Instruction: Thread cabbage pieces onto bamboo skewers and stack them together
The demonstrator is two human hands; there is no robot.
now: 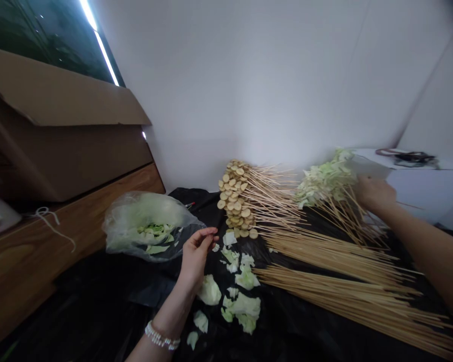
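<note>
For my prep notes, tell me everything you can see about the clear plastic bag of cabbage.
A thin, clear, crumpled plastic bag lies on a black plastic sheet, bulging with pale green cabbage pieces that show through the film and at its gaping right end. It sits beside a brown wooden ledge, with its lower right edge close to the person's left hand.

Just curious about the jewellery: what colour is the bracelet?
White beads: the bracelet on the left wrist shows best in the head view.
</note>
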